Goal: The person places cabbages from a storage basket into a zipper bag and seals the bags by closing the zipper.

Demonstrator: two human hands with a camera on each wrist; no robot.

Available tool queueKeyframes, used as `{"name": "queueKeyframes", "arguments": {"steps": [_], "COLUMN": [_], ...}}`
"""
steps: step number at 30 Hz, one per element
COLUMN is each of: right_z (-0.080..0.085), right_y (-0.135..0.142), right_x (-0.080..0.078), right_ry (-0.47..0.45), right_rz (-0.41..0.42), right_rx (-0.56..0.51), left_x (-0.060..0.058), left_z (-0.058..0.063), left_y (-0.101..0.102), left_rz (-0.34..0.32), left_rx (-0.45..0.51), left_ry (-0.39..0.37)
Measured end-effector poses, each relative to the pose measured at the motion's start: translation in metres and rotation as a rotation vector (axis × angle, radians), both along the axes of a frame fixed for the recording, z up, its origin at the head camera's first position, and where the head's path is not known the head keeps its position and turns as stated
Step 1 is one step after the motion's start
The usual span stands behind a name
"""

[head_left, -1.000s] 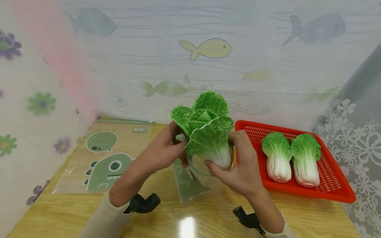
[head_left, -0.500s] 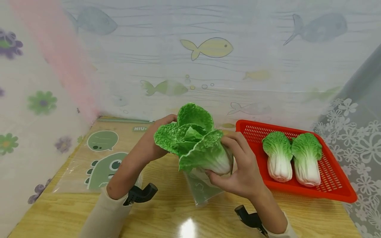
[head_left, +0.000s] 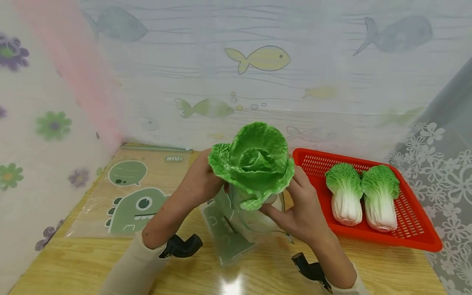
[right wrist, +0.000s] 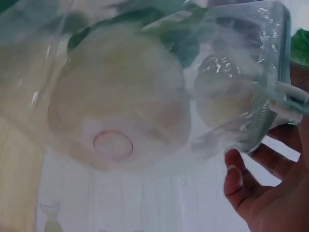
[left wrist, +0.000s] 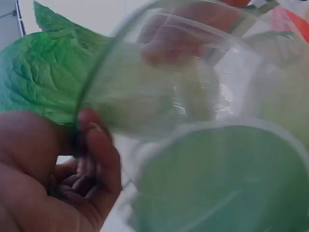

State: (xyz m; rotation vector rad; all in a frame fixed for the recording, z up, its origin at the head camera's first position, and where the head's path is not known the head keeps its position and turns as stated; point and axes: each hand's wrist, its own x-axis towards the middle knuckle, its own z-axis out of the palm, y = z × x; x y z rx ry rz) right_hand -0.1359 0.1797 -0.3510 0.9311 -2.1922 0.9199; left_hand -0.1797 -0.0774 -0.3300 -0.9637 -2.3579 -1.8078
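A Chinese cabbage (head_left: 258,168) stands leaf-end up in the middle of the head view, its green leaves spread over the mouth of a clear zip bag (head_left: 228,241) with a green print. Its pale base (right wrist: 116,111) shows through the plastic in the right wrist view, inside the bag. My left hand (head_left: 200,180) pinches the bag's rim beside the leaves; the left wrist view shows thumb and fingers on that edge. My right hand (head_left: 304,209) holds the opposite rim, near the zip slider (right wrist: 289,99). The leaves hide some fingers of both hands in the head view.
A red plastic basket (head_left: 418,217) at the right holds two more Chinese cabbages (head_left: 363,196). Flat on the table's left side lies another zip bag (head_left: 129,192) with a dinosaur print. Patterned curtains (head_left: 184,82) hang close behind and beside the wooden table (head_left: 199,274).
The cabbage swung left and tipped, then came back upright with its leaf end facing up. Its base has gone down into the bag. My right hand has shifted from the cabbage to the rim.
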Motion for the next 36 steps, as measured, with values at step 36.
{"name": "queueKeyframes", "arguments": {"steps": [36], "right_z": [-0.006], "right_y": [0.000], "right_x": [-0.001], "right_ry": [-0.232], "right_rz": [-0.239], "right_rx": [0.170], "left_x": [0.014], "left_z": [0.003], "left_y": [0.019], "left_rz": [0.235], "left_rx": [0.074], "left_ry": [0.138]}}
